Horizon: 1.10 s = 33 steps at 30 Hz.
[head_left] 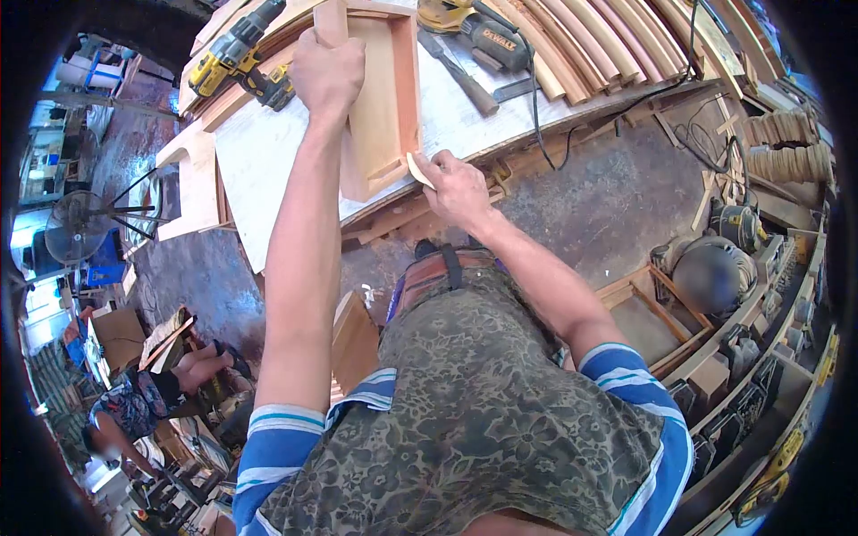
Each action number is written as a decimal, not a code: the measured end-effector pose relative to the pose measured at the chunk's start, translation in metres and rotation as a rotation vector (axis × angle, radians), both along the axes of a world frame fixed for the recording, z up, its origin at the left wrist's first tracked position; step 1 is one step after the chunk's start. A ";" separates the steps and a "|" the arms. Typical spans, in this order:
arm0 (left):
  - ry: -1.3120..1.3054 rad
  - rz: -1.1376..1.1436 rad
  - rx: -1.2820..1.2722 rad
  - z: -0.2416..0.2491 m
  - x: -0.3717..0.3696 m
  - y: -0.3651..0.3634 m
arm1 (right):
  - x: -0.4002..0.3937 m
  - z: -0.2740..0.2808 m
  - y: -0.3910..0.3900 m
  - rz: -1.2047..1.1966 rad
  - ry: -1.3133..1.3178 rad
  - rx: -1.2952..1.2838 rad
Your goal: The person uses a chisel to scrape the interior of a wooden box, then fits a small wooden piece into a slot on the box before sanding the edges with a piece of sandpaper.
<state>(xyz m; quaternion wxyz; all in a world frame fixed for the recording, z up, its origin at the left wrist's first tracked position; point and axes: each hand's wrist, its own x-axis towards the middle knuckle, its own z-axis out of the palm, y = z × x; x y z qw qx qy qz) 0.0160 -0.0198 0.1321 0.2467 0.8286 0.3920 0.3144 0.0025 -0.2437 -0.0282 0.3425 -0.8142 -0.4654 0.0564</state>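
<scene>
A shallow wooden drawer-like box stands tilted on the white worktop. My left hand is closed around the upper part of its left side. At the box's near right corner, my right hand pinches a thin, pale, curved piece of sandpaper against or right beside the wood. The palm side of my right hand is hidden.
A yellow cordless drill lies left of the box. To the right are a chisel, a DeWalt power tool with a black cord, and curved wooden strips. A fan and a crouching person are at left.
</scene>
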 end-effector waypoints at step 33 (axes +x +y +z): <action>0.038 0.071 0.076 0.006 0.019 -0.016 | -0.033 0.007 0.013 -0.020 0.176 -0.132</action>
